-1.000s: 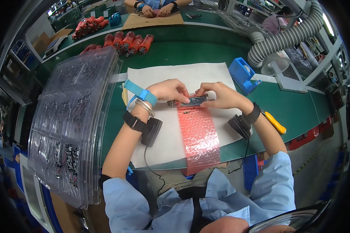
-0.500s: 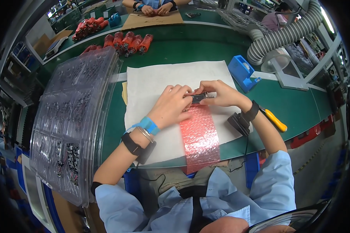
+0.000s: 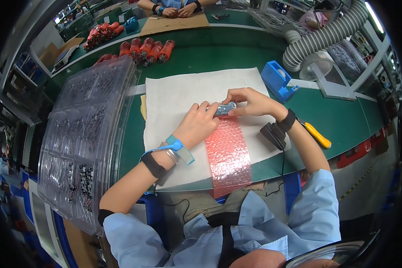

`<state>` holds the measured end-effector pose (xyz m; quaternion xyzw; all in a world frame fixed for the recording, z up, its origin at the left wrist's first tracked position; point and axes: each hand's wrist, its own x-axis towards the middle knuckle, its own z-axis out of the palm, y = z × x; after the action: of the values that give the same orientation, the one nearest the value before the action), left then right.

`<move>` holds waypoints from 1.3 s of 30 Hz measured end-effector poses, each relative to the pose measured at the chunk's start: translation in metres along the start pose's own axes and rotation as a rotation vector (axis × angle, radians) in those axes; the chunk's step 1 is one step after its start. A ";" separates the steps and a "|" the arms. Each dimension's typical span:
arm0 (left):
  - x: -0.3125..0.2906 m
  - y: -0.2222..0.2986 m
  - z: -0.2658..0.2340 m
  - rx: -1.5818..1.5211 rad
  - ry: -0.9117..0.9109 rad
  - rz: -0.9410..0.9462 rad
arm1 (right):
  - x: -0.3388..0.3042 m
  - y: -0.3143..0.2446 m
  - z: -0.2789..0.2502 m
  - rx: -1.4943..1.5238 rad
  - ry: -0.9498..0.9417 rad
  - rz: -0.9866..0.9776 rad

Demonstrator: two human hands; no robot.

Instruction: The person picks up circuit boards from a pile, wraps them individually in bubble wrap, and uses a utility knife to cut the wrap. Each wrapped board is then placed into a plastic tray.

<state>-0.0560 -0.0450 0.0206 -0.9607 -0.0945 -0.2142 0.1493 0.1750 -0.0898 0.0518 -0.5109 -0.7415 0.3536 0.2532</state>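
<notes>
Between my two hands is a small circuit board (image 3: 225, 108), its bluish-grey, shiny face showing. My left hand (image 3: 198, 125) grips its left end with bent fingers, and my right hand (image 3: 257, 103) pinches the right end between thumb and fingers. Just below the board, a strip of pink bubble wrap (image 3: 228, 156) runs toward me and hangs over the table's front edge. Its far end lies under the board and my left fingers. A white sheet (image 3: 174, 96) lies beneath all this. My left wrist wears a blue strap (image 3: 177, 144).
Stacked clear plastic trays (image 3: 82, 129) holding circuit boards stand at left. A blue tape dispenser (image 3: 276, 80), yellow-handled pliers (image 3: 317, 135) and a black device (image 3: 273, 136) are at right. Red-wrapped bundles (image 3: 146, 48) lie beyond; a co-worker's hands (image 3: 177, 12) work opposite. A ducting hose (image 3: 326, 38) hangs right.
The circuit board has turned in my hands, from a dark face to a bluish-grey shiny one. My left hand has shifted slightly left and its wrist has rotated.
</notes>
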 end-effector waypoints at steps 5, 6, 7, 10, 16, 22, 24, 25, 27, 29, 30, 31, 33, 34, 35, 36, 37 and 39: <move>0.004 0.000 0.000 0.003 -0.040 -0.038 | 0.000 -0.001 0.001 0.000 -0.007 0.003; 0.005 -0.003 -0.002 0.007 -0.037 -0.036 | -0.001 -0.002 0.000 -0.003 -0.004 0.000; 0.007 -0.008 -0.004 -0.179 -0.066 -0.097 | -0.001 -0.003 0.000 0.000 -0.020 0.013; 0.009 -0.021 -0.009 -0.550 -0.122 -0.217 | -0.002 -0.006 -0.002 0.003 -0.053 0.037; 0.005 -0.035 -0.006 -0.947 -0.086 -0.340 | -0.008 -0.010 0.003 0.025 -0.019 0.060; 0.001 -0.035 -0.001 -1.023 -0.010 -0.448 | -0.017 0.001 0.018 0.037 0.106 -0.045; 0.000 -0.039 -0.002 -0.990 -0.080 -0.421 | -0.019 0.002 0.027 0.135 0.190 -0.066; 0.000 -0.040 -0.003 -0.973 -0.113 -0.409 | -0.020 0.003 0.029 0.184 0.230 -0.078; 0.000 -0.040 -0.001 -0.943 -0.102 -0.377 | -0.021 0.005 0.031 0.172 0.232 -0.096; -0.001 -0.039 -0.001 -0.877 -0.073 -0.307 | -0.022 0.007 0.033 0.142 0.241 -0.136; 0.001 -0.037 -0.003 -0.882 -0.076 -0.303 | -0.022 0.003 0.031 0.143 0.244 -0.131; 0.003 -0.034 -0.005 -0.840 -0.086 -0.285 | -0.022 -0.003 0.026 0.068 0.193 -0.058; 0.002 -0.028 -0.010 -0.751 -0.109 -0.260 | -0.019 -0.015 0.021 -0.075 0.080 0.080; 0.001 -0.025 -0.011 -0.753 -0.114 -0.261 | -0.019 -0.020 0.022 -0.070 0.078 0.081; 0.001 -0.023 -0.013 -0.710 -0.091 -0.225 | -0.020 -0.025 0.023 -0.139 0.084 0.090; 0.001 -0.020 -0.014 -0.666 -0.068 -0.190 | -0.021 -0.030 0.025 -0.208 0.089 0.098; 0.000 -0.019 -0.015 -0.622 -0.045 -0.154 | -0.023 -0.032 0.027 -0.277 0.094 0.107; -0.001 -0.017 -0.015 -0.610 -0.057 -0.168 | -0.029 -0.029 0.036 -0.339 0.156 0.006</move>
<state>-0.0667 -0.0342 0.0367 -0.9556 -0.1089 -0.2173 -0.1668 0.1416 -0.1331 0.0516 -0.5741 -0.7672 0.1837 0.2191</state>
